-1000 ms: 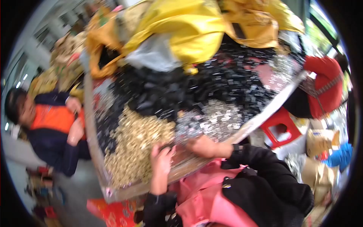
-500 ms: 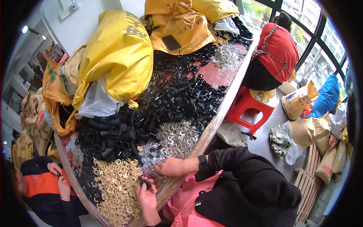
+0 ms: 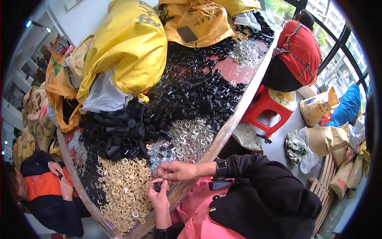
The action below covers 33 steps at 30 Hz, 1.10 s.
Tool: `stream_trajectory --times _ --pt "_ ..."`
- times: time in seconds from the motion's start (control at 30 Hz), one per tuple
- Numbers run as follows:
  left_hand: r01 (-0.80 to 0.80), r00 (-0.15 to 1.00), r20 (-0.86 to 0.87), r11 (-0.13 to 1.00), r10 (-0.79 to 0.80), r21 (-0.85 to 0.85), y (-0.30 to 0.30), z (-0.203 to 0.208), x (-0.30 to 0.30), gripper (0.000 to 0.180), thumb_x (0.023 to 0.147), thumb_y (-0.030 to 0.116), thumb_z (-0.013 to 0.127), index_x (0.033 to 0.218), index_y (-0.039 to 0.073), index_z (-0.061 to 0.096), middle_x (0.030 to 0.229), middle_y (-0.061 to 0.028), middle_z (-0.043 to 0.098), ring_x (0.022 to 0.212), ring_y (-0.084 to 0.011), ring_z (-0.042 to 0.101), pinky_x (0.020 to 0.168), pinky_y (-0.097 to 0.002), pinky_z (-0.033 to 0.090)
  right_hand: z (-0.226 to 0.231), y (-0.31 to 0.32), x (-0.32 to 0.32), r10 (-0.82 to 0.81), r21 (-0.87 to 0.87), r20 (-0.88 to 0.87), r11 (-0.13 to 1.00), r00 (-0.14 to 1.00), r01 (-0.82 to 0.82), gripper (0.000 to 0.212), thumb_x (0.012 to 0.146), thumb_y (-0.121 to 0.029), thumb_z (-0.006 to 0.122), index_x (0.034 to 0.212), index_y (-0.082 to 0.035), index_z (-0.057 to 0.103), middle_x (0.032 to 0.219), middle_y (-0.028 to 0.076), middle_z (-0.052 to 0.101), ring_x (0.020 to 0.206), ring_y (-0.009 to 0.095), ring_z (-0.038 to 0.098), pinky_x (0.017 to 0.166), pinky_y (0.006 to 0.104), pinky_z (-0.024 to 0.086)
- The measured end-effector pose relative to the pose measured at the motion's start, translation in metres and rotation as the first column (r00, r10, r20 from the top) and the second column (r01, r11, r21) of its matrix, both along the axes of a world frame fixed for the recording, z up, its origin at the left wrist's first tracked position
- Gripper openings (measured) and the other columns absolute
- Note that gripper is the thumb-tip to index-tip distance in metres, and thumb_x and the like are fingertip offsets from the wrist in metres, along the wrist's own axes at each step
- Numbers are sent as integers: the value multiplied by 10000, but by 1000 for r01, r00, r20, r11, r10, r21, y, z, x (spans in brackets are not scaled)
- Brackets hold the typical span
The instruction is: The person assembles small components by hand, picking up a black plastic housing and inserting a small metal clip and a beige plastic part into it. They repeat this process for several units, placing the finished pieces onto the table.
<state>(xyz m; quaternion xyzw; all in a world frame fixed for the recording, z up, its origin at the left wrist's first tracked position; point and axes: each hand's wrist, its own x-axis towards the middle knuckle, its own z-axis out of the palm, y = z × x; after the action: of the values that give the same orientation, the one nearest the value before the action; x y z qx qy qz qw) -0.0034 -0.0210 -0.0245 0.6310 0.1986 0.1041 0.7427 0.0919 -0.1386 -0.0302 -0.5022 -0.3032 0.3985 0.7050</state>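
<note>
A small black plastic fitting (image 3: 157, 186) sits in my left hand (image 3: 159, 195), gripped between thumb and curled fingers. My right hand (image 3: 179, 172) is just above and beside it, its thumb and fingers pinched together. Whatever is between those fingertips is too small to make out. Beneath and beyond my right hand lies a heap of small clear and silvery pieces (image 3: 160, 148). A pile of metal clips (image 3: 193, 137) is beyond that. Cream-coloured U-shaped pieces (image 3: 125, 191) are heaped to the left of my left hand.
Black plastic fittings (image 3: 199, 95) and larger black caps (image 3: 119, 135) cover much of the wooden-edged table (image 3: 223, 137). Yellow sacks (image 3: 131, 51) and a phone (image 3: 187, 35) lie at the back. One person (image 3: 51, 183) works at left; another (image 3: 298, 55) is near a red stool (image 3: 270, 111).
My right hand has come back from the pile of small clear pieces to my left hand. The left hand has risen slightly, still holding the black fitting. The whole view has shifted a little.
</note>
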Motion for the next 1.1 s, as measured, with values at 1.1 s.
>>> stream_trajectory --times 1.1 --pt "-90 996 -19 971 88 -222 -8 -10 1 90 790 112 552 777 54 484 647 12 467 548 -76 428 461 -190 322 5 -5 -9 -242 58 752 951 613 304 136 728 -58 521 835 -24 443 676 67 538 601 179 565 528 290 455"
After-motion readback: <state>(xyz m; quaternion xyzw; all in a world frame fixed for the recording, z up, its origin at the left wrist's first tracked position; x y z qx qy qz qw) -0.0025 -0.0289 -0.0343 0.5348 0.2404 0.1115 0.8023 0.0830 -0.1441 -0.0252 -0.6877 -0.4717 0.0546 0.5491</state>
